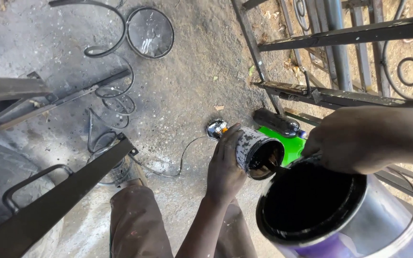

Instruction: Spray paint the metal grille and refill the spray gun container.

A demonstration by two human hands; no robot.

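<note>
Head view: nearest, the big can (311, 210) of black paint is tilted, its mouth toward the cup (259, 153) just left of it, rims almost touching. Right hand (350, 138) grips the can's upper rim; left hand (225, 162) is wrapped shut around the cup, lying on its side, mouth facing the can. Beyond lie dusty concrete ground (187, 86), scrollwork (115, 48) and a gate (350, 62).

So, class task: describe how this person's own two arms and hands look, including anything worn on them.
Both the left hand and the right hand are bare: no gloves, rings or watch visible. Both forearms are uncovered, with no sleeves in view. Any paint marks on them are too unclear to tell.
</note>
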